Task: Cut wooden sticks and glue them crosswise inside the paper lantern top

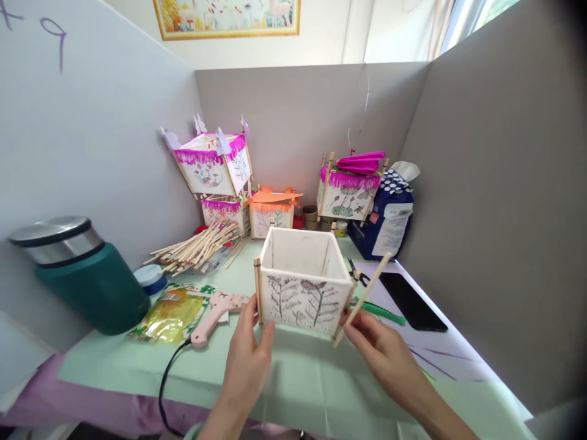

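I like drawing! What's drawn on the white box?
Black line-drawn plants on the white box, with small pink touches; head view.

— Where are the hands?
— Both up in front, forearms reaching in from below. The left hand (247, 354) is half-curled, thumb raised, fingertips pressing forward.
— And the other?
— The right hand (380, 351) is palm down, thumb and forefinger pinched together, wrist angled inward.
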The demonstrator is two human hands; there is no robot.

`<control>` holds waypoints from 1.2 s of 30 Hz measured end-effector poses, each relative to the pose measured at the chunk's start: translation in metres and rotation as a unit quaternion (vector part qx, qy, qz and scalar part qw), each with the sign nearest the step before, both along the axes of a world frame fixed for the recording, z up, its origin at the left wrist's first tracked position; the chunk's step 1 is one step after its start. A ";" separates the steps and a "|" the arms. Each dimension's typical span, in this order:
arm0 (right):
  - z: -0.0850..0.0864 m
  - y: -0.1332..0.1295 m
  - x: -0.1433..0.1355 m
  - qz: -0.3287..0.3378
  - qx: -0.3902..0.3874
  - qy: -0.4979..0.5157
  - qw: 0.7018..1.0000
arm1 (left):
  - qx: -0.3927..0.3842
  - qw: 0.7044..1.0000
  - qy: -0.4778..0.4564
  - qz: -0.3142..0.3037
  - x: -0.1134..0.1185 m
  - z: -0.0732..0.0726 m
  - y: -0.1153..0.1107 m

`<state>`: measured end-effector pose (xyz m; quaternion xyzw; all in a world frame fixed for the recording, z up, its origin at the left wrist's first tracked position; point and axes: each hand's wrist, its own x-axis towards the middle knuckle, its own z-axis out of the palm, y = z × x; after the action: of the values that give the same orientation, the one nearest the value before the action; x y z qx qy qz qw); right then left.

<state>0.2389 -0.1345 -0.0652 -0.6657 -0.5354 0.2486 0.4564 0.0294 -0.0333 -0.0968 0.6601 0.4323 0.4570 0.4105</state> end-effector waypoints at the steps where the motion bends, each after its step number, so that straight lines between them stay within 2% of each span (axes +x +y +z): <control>1: 0.001 -0.009 -0.003 0.004 -0.009 0.005 1.000 | -0.009 1.000 -0.002 -0.002 -0.003 -0.002 -0.007; 5: 0.020 -0.036 0.000 0.028 -0.022 -0.026 0.999 | -0.020 1.000 0.010 0.013 -0.009 -0.005 -0.020; 7: 0.041 -0.047 0.011 0.013 -0.020 -0.068 0.997 | 0.000 0.999 0.024 0.027 -0.012 -0.001 -0.017; 10: 0.080 -0.055 0.024 -0.044 0.012 -0.091 0.995 | 0.057 0.997 0.037 0.039 -0.015 0.009 -0.007; 13: 0.120 -0.040 0.023 -0.065 0.077 -0.112 0.989 | 0.098 0.992 0.070 0.048 -0.016 0.018 0.003; 16: 0.146 -0.007 0.009 -0.043 0.111 -0.172 0.978 | 0.128 0.982 0.112 0.083 -0.015 0.022 0.005; 18: 0.151 0.014 0.000 -0.009 0.105 -0.213 0.971 | 0.158 0.975 0.123 0.101 -0.014 0.021 0.003; 21: 0.143 0.035 -0.006 0.017 0.094 -0.257 0.962 | 0.187 0.969 0.119 0.105 -0.014 0.019 -0.001; 24: 0.128 0.041 -0.007 0.022 0.091 -0.261 0.961 | 0.161 0.979 0.107 0.069 -0.018 0.020 0.001; 26: 0.122 0.042 -0.007 0.026 0.078 -0.258 0.963 | 0.121 0.989 0.079 0.041 -0.023 0.027 0.005; 28: 0.121 0.045 -0.006 0.029 0.064 -0.264 0.962 | 0.085 0.995 0.026 0.037 -0.025 0.042 0.013; 30: 0.125 0.049 -0.005 0.033 0.050 -0.282 0.958 | 0.066 0.996 -0.031 0.049 -0.022 0.064 0.026; 33: 0.133 0.058 -0.002 0.049 0.013 -0.324 0.945 | 0.086 0.995 -0.021 0.053 -0.008 0.097 0.053; 36: 0.139 0.065 0.002 0.074 -0.025 -0.368 0.927 | 0.098 0.995 0.022 0.026 0.011 0.116 0.086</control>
<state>0.2410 -0.0691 0.0738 -0.6801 -0.7070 0.0325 0.1913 0.0407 0.0529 0.0194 0.6955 0.4115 0.4932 0.3221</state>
